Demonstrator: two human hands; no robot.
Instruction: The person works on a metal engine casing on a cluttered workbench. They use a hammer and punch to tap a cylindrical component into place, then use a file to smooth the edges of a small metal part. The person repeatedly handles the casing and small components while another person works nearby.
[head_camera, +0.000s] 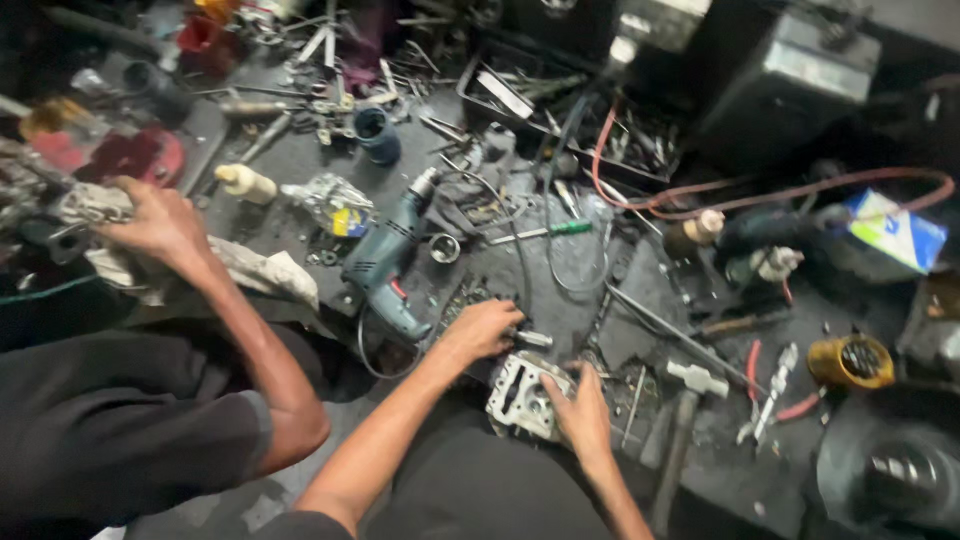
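My right hand (580, 410) grips the metal cylinder head (522, 395), steadying it; my left hand (485, 328) closes on a small socket tool (533, 339) beside the electric drill (385, 262).

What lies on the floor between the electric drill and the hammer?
In the head view, between the electric drill and the hammer sit the person's two hands, left hand and right hand, working on a metal engine part.

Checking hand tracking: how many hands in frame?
3. The left hand and right hand are on the metal engine part at bottom centre; another person's hand rests on a rag at left. Others may be hidden.
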